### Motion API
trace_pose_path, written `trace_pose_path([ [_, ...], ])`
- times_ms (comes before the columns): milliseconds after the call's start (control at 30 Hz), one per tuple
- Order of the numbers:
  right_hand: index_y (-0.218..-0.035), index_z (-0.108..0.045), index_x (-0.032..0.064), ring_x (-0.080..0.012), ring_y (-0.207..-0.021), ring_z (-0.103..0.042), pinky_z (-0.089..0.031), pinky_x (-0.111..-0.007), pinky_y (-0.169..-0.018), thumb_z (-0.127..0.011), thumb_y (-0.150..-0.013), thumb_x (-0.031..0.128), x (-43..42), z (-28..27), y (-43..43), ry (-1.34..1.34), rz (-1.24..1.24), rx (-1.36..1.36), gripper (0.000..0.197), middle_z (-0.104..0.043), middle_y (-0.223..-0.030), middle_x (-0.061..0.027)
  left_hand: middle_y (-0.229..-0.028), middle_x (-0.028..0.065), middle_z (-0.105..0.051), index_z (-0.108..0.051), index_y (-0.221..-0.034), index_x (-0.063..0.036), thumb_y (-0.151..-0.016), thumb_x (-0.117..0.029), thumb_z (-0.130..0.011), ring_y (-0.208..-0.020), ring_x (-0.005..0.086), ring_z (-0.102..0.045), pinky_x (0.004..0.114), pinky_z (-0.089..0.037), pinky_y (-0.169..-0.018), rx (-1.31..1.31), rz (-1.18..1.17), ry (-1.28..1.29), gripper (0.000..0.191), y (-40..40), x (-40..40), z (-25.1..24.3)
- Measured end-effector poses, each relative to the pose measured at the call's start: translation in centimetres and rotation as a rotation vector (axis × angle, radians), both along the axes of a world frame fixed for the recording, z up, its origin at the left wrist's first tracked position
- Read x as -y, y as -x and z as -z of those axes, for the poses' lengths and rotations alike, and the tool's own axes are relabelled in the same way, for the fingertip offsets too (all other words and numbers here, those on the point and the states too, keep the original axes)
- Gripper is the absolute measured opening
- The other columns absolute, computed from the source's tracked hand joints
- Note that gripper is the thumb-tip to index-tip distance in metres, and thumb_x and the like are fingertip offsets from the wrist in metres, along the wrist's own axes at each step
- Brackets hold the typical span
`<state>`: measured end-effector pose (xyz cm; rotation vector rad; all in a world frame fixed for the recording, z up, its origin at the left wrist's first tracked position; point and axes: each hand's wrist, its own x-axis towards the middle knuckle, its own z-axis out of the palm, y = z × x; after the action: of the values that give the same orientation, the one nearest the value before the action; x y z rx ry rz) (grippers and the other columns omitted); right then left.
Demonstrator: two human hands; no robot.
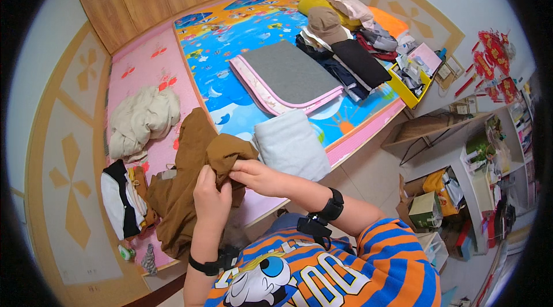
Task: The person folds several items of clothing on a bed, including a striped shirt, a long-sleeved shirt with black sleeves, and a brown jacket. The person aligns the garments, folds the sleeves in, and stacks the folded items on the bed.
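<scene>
A brown cloth garment (185,203) lies loosely spread at the bed's near edge, with one part raised between my hands. My left hand (211,197) pinches the raised fabric from the near side. On its right, my right hand (255,177) grips the same bunched section with thumb and fingers. The hands almost touch, and folds hide some fingertips. Just beyond my right hand sits a folded white blanket (291,143). A crumpled beige cloth (144,121) rests farther left on the pink bed sheet (142,58).
Folded clothes (123,199) lie at the left. On the blue patterned mat (207,69) are a folded grey pad (289,73), dark folded clothes (360,63) and a brown cap (326,24). A yellow box (406,91) stands near the wall. Shelves (471,168) are at the right.
</scene>
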<state>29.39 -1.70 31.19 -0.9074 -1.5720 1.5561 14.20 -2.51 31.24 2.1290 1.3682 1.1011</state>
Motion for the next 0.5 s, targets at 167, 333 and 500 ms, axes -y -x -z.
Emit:
trace_pose_path([
  [167,-0.096,-0.059,-0.0040,-0.0121,-0.077,-0.056,-0.045,-0.027,-0.071,-0.058,-0.080,0.013,0.0,0.3,0.7,0.050,0.134,-0.149,0.024,-0.063,-0.084,-0.0095,-0.084,0.0065,-0.060,-0.055,-0.089,0.0040,-0.075,0.004,-0.058,-0.081,0.0112,-0.056,0.026,-0.045,-0.068,0.347,0.128,0.352,0.014,1.6,0.1,0.5],
  [333,-0.090,-0.060,-0.0039,-0.0084,-0.063,-0.056,-0.044,-0.018,-0.049,-0.061,-0.078,0.006,0.4,-0.3,0.7,-0.013,0.316,-0.009,0.016,-0.062,-0.074,-0.0042,-0.091,0.0054,-0.060,-0.057,-0.095,0.0030,-0.080,0.002,-0.056,-0.084,0.0107,-0.056,0.023,-0.044,-0.076,1.078,0.215,0.655,0.015,0.9,0.0,2.3],
  [500,-0.080,-0.059,-0.0025,-0.0084,-0.060,-0.054,-0.044,-0.024,-0.054,-0.061,-0.076,0.008,1.0,-0.1,0.2,-0.142,0.393,0.123,0.011,-0.060,-0.068,-0.0067,-0.095,0.0040,-0.058,-0.054,-0.101,-0.0008,-0.078,-0.001,-0.061,-0.087,0.0113,-0.053,0.023,-0.042,-0.079,0.765,0.223,0.697,0.025,2.4,-0.1,1.3],
])
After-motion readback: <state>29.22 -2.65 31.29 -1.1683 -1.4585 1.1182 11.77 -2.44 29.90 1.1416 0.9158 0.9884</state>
